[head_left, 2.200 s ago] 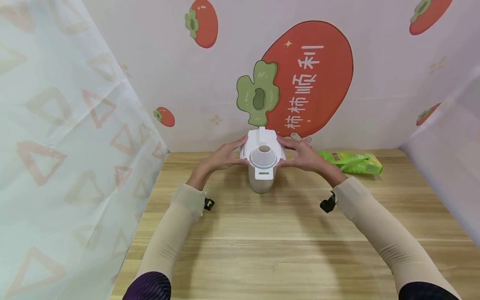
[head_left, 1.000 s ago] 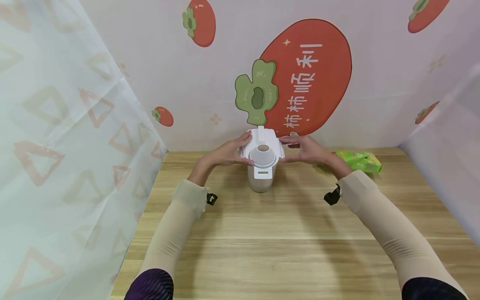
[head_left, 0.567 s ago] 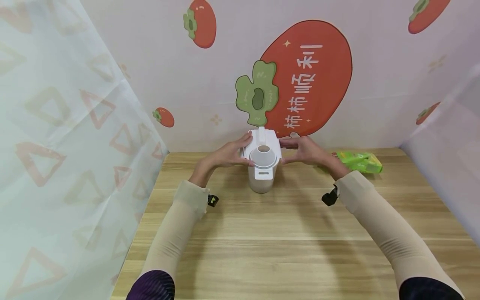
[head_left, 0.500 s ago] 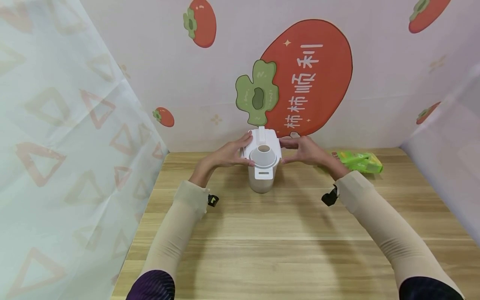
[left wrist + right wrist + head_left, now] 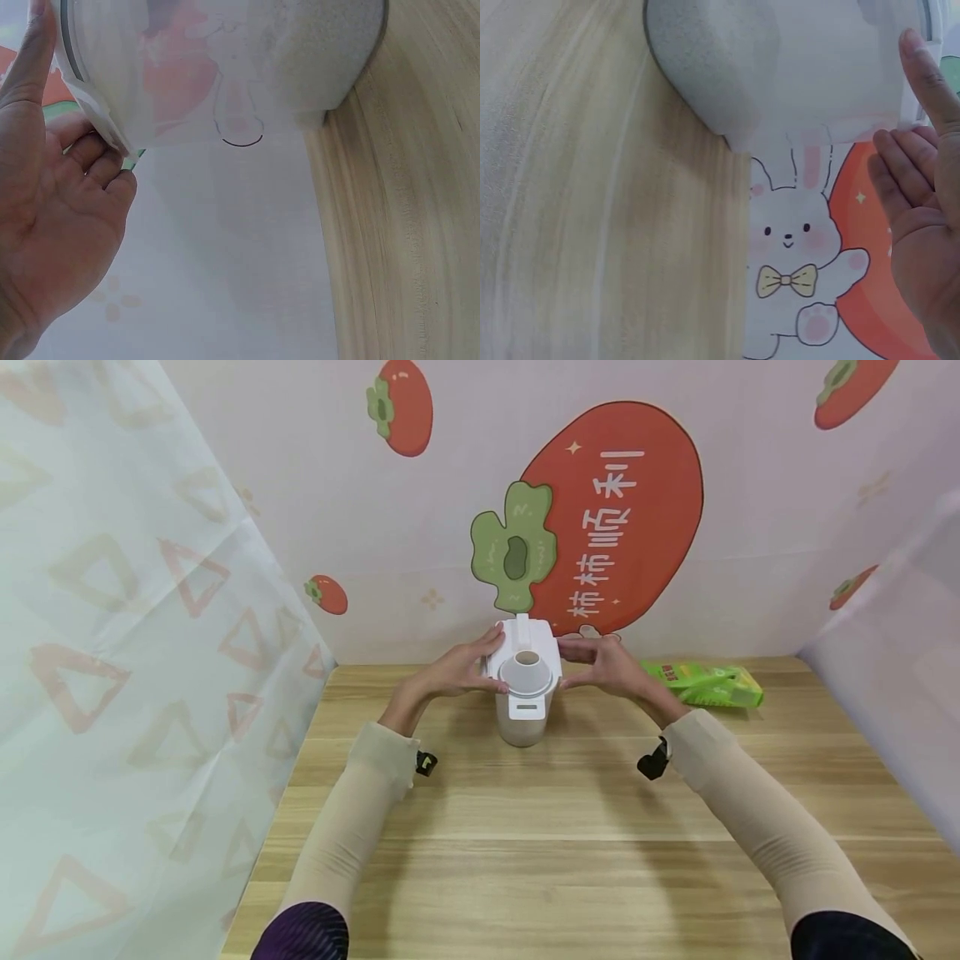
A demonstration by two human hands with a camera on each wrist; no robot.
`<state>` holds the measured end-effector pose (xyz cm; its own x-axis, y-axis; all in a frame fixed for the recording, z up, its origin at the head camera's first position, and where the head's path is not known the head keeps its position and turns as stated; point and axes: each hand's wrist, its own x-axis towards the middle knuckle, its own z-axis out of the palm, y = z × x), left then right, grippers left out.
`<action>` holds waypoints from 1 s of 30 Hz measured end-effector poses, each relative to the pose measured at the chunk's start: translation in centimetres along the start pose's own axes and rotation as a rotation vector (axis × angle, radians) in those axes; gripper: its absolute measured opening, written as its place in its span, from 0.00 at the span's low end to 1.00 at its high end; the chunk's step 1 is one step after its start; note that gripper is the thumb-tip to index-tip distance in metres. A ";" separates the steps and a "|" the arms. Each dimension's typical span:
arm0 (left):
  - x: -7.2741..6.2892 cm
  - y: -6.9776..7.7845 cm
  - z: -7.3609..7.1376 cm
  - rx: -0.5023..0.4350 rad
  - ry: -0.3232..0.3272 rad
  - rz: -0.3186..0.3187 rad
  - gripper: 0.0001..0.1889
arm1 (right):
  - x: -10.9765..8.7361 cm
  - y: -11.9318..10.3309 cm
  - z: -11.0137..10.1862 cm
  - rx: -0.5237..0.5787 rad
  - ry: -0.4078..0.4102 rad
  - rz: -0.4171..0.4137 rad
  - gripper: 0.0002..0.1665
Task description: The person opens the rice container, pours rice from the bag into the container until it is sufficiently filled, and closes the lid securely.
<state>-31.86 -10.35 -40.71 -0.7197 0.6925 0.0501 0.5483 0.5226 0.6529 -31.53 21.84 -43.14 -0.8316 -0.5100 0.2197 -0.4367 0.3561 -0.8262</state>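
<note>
A clear-walled storage container (image 5: 522,731) with a white lid (image 5: 522,639) stands upright near the back of the table. On the lid sit a round raised cap (image 5: 525,675) and a slotted front tab (image 5: 527,706). Through the wall in the left wrist view show pale grains (image 5: 322,45). My left hand (image 5: 457,670) holds the lid's left side, fingers curled at a white side clip (image 5: 94,105), their tips hidden behind it. Opposite, my right hand (image 5: 611,668) presses the lid's right edge, thumb straight along the side and fingertips at the corner.
A green plastic packet (image 5: 716,687) lies at the back right of the wooden table (image 5: 487,860), beyond the right wrist. A printed cloth backdrop (image 5: 420,527) rises right behind the container, and more cloth closes in both sides.
The white clips standing out at both lid sides 2.2 seconds ago now lie closer in; the right one still stuck out 1.0 second ago. My right wrist has shifted slightly left and nearer.
</note>
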 end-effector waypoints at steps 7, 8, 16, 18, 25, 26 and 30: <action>-0.2 -0.1 0.0 0.004 0.010 -0.008 0.58 | -0.2 0.6 0.7 0.140 0.016 0.000 0.44; -0.2 -0.1 0.1 0.004 0.011 -0.008 0.58 | -0.3 0.7 0.8 0.156 0.020 0.005 0.44; -0.1 0.1 0.1 -0.014 0.014 0.001 0.57 | -0.7 1.1 1.3 0.213 0.070 0.017 0.43; -0.1 0.1 0.1 -0.021 0.021 0.009 0.57 | -0.7 1.2 1.4 0.210 0.085 0.021 0.43; -0.1 0.0 0.2 -0.016 0.017 0.005 0.56 | -0.9 1.7 2.0 0.199 0.117 0.022 0.44; -0.1 0.0 0.2 -0.016 0.016 0.004 0.56 | -0.9 1.8 2.2 0.200 0.125 0.021 0.43; -0.2 0.0 0.2 -0.026 0.014 -0.003 0.56 | -0.9 2.2 2.7 0.208 0.142 0.012 0.42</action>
<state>-31.65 -10.41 -40.88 -0.7271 0.6840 0.0584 0.5350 0.5112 0.6726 -30.81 20.99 -46.51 -0.8827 -0.3863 0.2676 -0.3585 0.1855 -0.9149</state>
